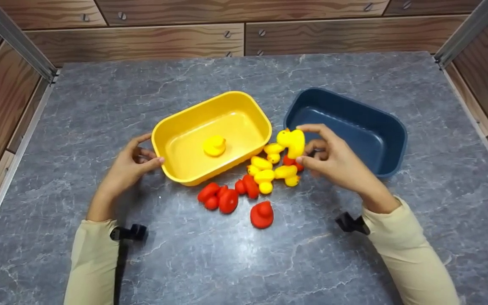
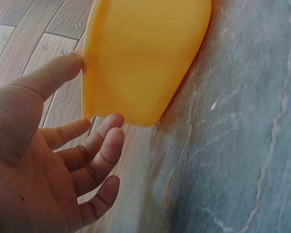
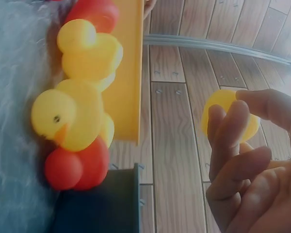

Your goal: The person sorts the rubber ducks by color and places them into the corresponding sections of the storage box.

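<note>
My left hand (image 1: 127,165) rests thumb and index fingertips against the left end of the yellow plastic bin (image 1: 176,167), its other fingers loosely bent below the rim. Inside that bin sits one yellow rubber duck (image 1: 214,146). With thumb and index finger, my right hand (image 1: 331,159) pinches another yellow rubber duck (image 1: 296,143), raised over the pile and beside the near left corner of the dark blue bin (image 1: 390,163). Yellow ducks (image 1: 264,176) and red ducks (image 1: 228,201) lie jumbled under and left of it, several of each. One red duck (image 1: 262,215) lies nearest me.
The two bins stand side by side on the grey marbled tabletop (image 1: 227,267), with the ducks along their near sides. Wood-patterned panels (image 1: 142,42) surround the table at the back and both sides. A black wrist mount (image 1: 129,232) is on each sleeve.
</note>
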### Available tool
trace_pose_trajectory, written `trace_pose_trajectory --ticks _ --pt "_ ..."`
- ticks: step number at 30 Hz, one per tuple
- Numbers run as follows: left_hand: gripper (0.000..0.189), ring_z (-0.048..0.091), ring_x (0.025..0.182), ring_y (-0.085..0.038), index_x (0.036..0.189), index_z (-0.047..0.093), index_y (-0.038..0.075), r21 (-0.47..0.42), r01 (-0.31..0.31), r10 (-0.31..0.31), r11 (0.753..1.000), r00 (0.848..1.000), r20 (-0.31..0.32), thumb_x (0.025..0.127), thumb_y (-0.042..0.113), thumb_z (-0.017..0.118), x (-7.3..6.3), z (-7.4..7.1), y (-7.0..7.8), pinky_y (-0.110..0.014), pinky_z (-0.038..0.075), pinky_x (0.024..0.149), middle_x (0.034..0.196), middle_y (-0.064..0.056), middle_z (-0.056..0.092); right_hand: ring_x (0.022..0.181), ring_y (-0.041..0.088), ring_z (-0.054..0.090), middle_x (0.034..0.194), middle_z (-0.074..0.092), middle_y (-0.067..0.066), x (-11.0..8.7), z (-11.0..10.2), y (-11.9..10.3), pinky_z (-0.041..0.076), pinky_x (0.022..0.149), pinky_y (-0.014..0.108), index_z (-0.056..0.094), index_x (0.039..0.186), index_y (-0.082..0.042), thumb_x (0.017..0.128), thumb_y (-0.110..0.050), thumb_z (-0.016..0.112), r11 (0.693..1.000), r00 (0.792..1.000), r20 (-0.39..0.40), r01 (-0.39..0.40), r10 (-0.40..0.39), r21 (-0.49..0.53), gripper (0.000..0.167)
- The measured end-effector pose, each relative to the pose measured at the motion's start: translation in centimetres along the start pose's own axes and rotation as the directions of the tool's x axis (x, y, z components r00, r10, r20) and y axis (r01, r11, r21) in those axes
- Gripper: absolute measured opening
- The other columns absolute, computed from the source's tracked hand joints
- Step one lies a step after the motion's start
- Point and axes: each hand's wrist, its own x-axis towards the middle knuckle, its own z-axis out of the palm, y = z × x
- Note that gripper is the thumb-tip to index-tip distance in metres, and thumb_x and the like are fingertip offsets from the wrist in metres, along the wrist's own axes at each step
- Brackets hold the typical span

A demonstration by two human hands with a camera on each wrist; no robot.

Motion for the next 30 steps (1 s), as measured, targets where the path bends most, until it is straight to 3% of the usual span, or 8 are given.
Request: trace_pose_trajectory --ticks 9,15,23,30 --pt "0.074 0.056 0.075 -0.007 0.149 0.032 0.009 -0.040 -0.011 0.010 0.999 1.000 -0.002 0.089 0.028 0.070 0.1 0.0 0.1 -0.021 0.052 0.070 0.102 -0.008 0.062 0.053 0.014 0.054 0.091 0.061 0.011 1.6 0.7 -1.3 0.050 0.054 0.025 0.040 0.138 -0.013 0.090 -0.008 0.066 0.998 1.000 -0.005 0.022 -0.021 0.064 0.055" --pt "0.075 0.058 0.076 -0.009 0.149 0.032 0.009 -0.045 -0.001 0.001 0.999 1.000 0.006 0.089 0.030 0.070 0.0 0.1 -0.1 -0.022 0.053 0.072 0.103 -0.009 0.062 0.053 0.013 0.051 0.093 0.063 0.011 2.8 1.3 -1.5 0.042 0.052 0.022 0.040 0.139 -0.015 0.090 -0.009 0.065 1.000 1.000 -0.006 0.009 -0.009 0.021 0.055" --pt "0.074 0.059 0.077 -0.012 0.148 0.033 0.009 -0.062 -0.009 0.010 0.998 1.000 0.005 0.088 0.028 0.071 0.2 0.1 -0.3 -0.023 0.054 0.071 0.101 -0.007 0.062 0.057 0.019 0.056 0.091 0.063 0.010 4.3 2.3 -1.4 0.052 0.058 0.028 0.040 0.140 -0.016 0.091 -0.009 0.064 1.000 1.000 0.006 0.015 -0.015 0.003 0.055" --pt "0.074 0.057 0.075 -0.008 0.149 0.032 0.008 -0.051 -0.009 0.009 0.999 1.000 0.004 0.088 0.028 0.071 0.2 0.1 -0.2 -0.022 0.052 0.071 0.102 -0.008 0.062 0.057 0.016 0.054 0.091 0.064 0.011 5.1 2.8 -1.5 0.047 0.055 0.024 0.041 0.140 -0.016 0.091 -0.013 0.066 1.000 1.000 -0.007 -0.002 0.001 -0.007 0.055"
